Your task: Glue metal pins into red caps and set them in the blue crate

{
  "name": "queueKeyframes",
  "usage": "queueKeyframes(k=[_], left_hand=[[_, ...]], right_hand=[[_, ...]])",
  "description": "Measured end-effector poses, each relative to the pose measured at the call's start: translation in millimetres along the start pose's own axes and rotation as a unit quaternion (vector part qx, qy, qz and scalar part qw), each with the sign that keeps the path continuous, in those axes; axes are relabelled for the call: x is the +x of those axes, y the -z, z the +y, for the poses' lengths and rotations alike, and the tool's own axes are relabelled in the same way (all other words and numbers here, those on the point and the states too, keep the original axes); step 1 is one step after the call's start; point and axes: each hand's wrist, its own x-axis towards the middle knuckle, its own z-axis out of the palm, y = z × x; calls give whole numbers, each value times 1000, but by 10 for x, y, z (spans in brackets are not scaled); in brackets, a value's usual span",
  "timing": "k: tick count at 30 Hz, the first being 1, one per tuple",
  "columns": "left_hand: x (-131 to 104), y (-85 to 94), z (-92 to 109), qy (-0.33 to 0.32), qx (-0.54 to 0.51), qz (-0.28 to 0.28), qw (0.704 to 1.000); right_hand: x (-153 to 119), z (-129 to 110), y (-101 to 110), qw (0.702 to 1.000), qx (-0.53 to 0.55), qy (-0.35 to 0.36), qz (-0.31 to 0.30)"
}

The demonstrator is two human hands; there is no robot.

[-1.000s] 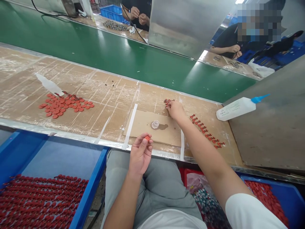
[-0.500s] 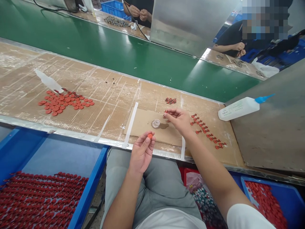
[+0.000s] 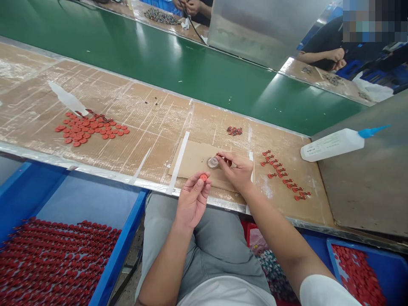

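Note:
My left hand (image 3: 194, 197) pinches a round red disc (image 3: 203, 177) between thumb and fingers, just in front of the cardboard piece (image 3: 194, 155). My right hand (image 3: 235, 168) is closed on a small red part (image 3: 218, 155) at the near rim of a small clear cup (image 3: 212, 162); its details are too small to tell. Behind my right hand lies a small pile of red and dark parts (image 3: 234, 131). To its right, red discs with dark pieces on them (image 3: 282, 172) stand in slanting rows.
Loose red discs (image 3: 78, 131) and a white pointed piece (image 3: 68, 98) lie at left. A white bottle with blue nozzle (image 3: 333, 145) leans by the metal panel at right. Blue trays (image 3: 129, 233) hold red parts below. Beyond the green belt (image 3: 191, 63), other people's hands are visible.
My right hand has moved left with the small part, from beside the clear cup to its rim. My left hand still holds the red disc. The whole view has shifted slightly.

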Motion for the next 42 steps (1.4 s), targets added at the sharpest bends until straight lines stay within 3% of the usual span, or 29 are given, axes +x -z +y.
queueKeyframes(k=[16,20,23,30,36,42], left_hand=[[-20,-17,14,7,-7,9,1000],[-17,-15,15,4,-1,11,1000],[-17,-19,11,3,6,8,1000],[-19,-37,-22,-4,13,4,1000],[-24,-52,-56,-1,20,0,1000],[-34,-49,-71,-21,33,3,999]], right_hand=[[5,20,0,998,-7,42,-36],[3,-6,4,1000,10,-5,-10],[7,-50,16,994,43,-90,34],[-61,-364,90,937,221,-258,85],[-287,-708,120,916,306,-254,50],[-387,-784,97,914,302,-267,34]])
